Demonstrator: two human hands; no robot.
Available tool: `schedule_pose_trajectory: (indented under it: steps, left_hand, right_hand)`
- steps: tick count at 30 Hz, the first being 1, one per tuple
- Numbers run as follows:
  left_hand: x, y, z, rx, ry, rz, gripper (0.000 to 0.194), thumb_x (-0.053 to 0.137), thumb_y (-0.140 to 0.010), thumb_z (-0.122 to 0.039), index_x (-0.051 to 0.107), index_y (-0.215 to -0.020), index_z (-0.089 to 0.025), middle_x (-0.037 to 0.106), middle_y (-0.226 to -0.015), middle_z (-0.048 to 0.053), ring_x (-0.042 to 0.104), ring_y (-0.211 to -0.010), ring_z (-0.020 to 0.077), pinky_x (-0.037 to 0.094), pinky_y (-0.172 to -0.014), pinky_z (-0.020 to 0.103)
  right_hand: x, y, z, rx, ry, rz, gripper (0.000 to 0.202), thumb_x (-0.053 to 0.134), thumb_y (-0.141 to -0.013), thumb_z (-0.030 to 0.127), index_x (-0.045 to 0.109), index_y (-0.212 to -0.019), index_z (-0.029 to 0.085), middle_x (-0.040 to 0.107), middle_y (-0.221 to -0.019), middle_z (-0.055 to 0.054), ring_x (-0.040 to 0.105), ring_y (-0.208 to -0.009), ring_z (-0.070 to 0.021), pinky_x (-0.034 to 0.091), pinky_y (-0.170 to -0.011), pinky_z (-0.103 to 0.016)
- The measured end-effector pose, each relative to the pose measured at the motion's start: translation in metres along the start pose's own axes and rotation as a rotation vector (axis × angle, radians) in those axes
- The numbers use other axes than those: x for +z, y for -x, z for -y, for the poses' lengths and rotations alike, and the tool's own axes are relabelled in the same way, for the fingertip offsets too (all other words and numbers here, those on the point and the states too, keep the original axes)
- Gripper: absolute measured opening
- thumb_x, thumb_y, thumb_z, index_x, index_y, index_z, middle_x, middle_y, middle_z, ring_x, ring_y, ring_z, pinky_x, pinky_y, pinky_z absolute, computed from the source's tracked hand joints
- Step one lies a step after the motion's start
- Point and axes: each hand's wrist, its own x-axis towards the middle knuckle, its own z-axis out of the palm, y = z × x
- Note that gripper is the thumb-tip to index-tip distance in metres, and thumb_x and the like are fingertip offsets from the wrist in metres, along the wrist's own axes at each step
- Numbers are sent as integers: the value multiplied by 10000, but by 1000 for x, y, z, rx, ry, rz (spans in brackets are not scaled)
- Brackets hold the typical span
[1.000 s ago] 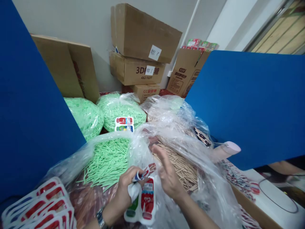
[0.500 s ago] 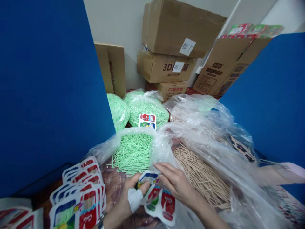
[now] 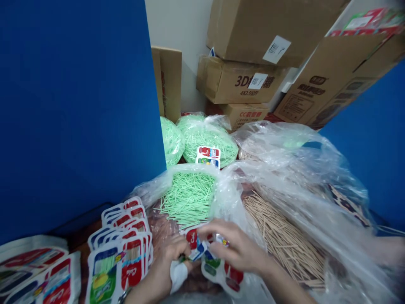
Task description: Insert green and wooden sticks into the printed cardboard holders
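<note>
My left hand (image 3: 174,255), with a white wrap on its thumb, is closed around the edge of bottle-shaped printed pouches (image 3: 192,237) in red, blue and green. My right hand (image 3: 236,245) is slightly blurred, its bent fingers closed on the same pouches from the right. Further bottle-shaped pouches (image 3: 232,274) hang below the hands. Green thin sticks (image 3: 190,198) lie loose in an open clear plastic bag just beyond my left hand. Brown sticks (image 3: 281,232) fill another open bag to the right of my right hand.
Overlapping filled pouches (image 3: 134,257) lie on the left, with more packs (image 3: 60,278) at the lower left corner. Tied bags of green sticks (image 3: 205,139) and stacked cartons (image 3: 242,80) stand behind. Blue panels (image 3: 79,105) rise on both sides. Another person's blurred arm (image 3: 384,251) reaches in at right.
The view has shifted, so the surroundings sit further right. The pouches in my hands are turned and a red cola print shows at the top. My right fingers have curled over them.
</note>
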Motion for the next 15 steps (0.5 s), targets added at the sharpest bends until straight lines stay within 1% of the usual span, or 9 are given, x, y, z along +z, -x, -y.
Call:
schedule_pose_trajectory:
  steps: [1, 2, 3, 4, 5, 7, 10, 12, 15]
  left_hand:
    - [2, 3, 5, 20, 32, 9, 174, 666, -733, -160, 557, -599, -181, 588, -618, 1, 529, -586, 148, 358, -539, 227]
    - [6, 6, 10, 55, 81, 32, 204, 665, -750, -203, 559, -577, -185, 578, -592, -2, 510, -555, 139, 347, -520, 226]
    - [11, 8, 15, 99, 137, 58, 263, 657, -777, -269, 559, -546, -190, 568, -561, -4, 489, -521, 131, 340, -501, 226]
    - [16, 9, 20, 141, 200, 85, 341, 621, -819, -333, 557, -514, -196, 558, -530, -2, 472, -495, 127, 340, -486, 229]
    - [21, 10, 25, 162, 232, 103, 417, 580, -849, -397, 551, -481, -203, 550, -501, -1, 462, -471, 126, 342, -471, 231]
    - [30, 11, 31, 161, 274, 115, 510, 522, -873, -494, 549, -447, -216, 559, -483, 10, 459, -456, 133, 355, -458, 241]
    - [33, 13, 35, 102, 314, 92, 512, 518, -863, -542, 582, -460, -232, 581, -496, 18, 474, -476, 149, 391, -489, 259]
    - [32, 14, 34, 72, 333, 81, 483, 530, -862, -523, 605, -481, -236, 576, -496, 14, 485, -481, 153, 403, -498, 260]
    - [30, 15, 33, 47, 349, 78, 461, 532, -866, -495, 624, -499, -232, 572, -502, 11, 507, -485, 152, 394, -469, 248]
  right_hand:
    - [-3, -5, -11, 59, -122, -60, 284, 415, -975, 286, 546, -1223, 243, 682, -995, -47, 642, -871, -167, 525, -744, -314]
    - [-2, -13, -23, 112, -180, -135, 298, 372, -988, 284, 532, -1234, 232, 678, -995, -51, 648, -862, -161, 531, -734, -310]
    - [1, -21, -36, 159, -160, -188, 295, 349, -994, 276, 543, -1208, 213, 674, -971, -52, 650, -841, -157, 532, -736, -309]
    - [7, -31, -49, 193, -57, -191, 265, 382, -983, 266, 570, -1157, 197, 668, -957, -54, 647, -854, -164, 526, -757, -314]
    - [16, -41, -60, 182, 95, -140, 224, 445, -957, 254, 597, -1106, 182, 663, -971, -66, 638, -887, -180, 515, -793, -328]
    - [38, -60, -76, 136, 435, 4, 247, 546, -904, 225, 587, -1141, 167, 644, -1008, -98, 616, -927, -218, 501, -809, -357]
    - [65, -77, -86, 34, 832, 164, 360, 662, -837, 318, 565, -1154, 178, 608, -1037, -116, 561, -982, -274, 480, -800, -401]
    - [73, -81, -90, -18, 956, 201, 375, 675, -820, 402, 570, -1099, 176, 588, -1039, -116, 533, -988, -280, 462, -812, -416]
    - [74, -81, -96, -27, 1010, 206, 311, 641, -844, 413, 576, -1020, 164, 575, -1002, -112, 519, -969, -274, 444, -816, -422]
